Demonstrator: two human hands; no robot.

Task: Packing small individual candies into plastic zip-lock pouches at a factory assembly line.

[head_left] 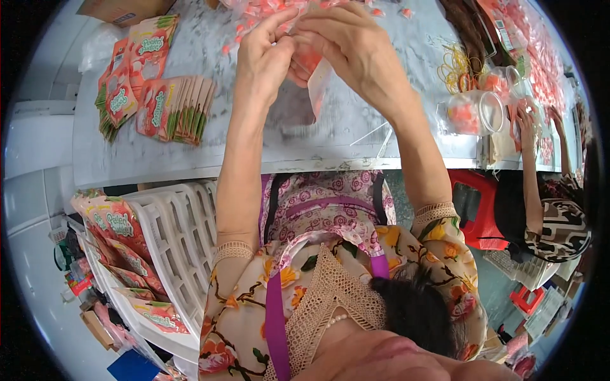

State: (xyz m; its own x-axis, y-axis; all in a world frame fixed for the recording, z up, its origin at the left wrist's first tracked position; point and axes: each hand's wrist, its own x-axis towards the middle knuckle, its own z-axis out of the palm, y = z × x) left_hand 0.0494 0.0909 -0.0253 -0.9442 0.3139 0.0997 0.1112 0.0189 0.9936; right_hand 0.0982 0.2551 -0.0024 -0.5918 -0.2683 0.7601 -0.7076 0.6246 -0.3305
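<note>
Grey table (pixel 426 38); wht basket (pixel 184 209) w/ red packs (pixel 135 261), jar (pixel 481 105) w/ red pcs (pixel 464 119); L hand (pixel 264 60) grips pouch (pixel 316 92), R hand (pixel 356 51) can't tell.

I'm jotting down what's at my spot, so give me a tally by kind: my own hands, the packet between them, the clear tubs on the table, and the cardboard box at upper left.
Hands, left hand and right hand: 2
Packet: 1
Clear tubs: 2
Cardboard box: 1
Total: 6
</note>
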